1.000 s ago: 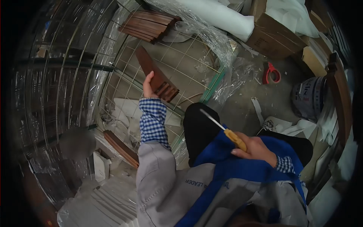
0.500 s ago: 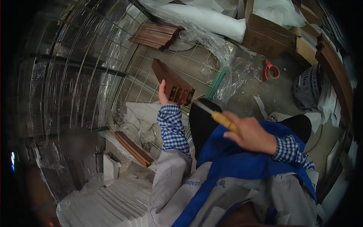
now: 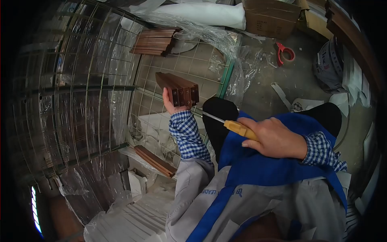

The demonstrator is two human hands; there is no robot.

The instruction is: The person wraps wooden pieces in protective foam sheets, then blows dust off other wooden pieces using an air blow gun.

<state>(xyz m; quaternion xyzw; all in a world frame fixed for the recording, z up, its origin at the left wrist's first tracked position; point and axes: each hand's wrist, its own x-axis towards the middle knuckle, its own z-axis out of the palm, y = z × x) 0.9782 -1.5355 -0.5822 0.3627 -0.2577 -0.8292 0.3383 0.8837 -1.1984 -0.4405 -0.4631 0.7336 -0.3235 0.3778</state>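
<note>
My left hand (image 3: pixel 171 105) grips a bundle of brown wooden pieces (image 3: pixel 177 88) from below and the side, with the end faces turned toward me. Small dark holes show in those ends. A yellow-handled screwdriver (image 3: pixel 241 130) is in my closed right hand (image 3: pixel 275 138), over my lap. Its thin metal shaft points left to the wooden ends, a short way off them. Beyond the bundle, a stack of similar brown pieces (image 3: pixel 155 42) lies in the wire mesh cage (image 3: pixel 193 60). More brown strips (image 3: pixel 155 161) rest beside my left forearm.
A red tape dispenser (image 3: pixel 285 54) lies on the floor, near a labelled bucket (image 3: pixel 329 66). At the top are a white foam roll (image 3: pixel 197 15) and a cardboard box (image 3: pixel 270 20). Plastic film (image 3: pixel 242 76) hangs by the cage's green edge. Wire mesh stands at the left.
My left hand has turned the wooden bundle so its ends face me. The screwdriver has swung to point left, toward the bundle. The whole view has shifted.
</note>
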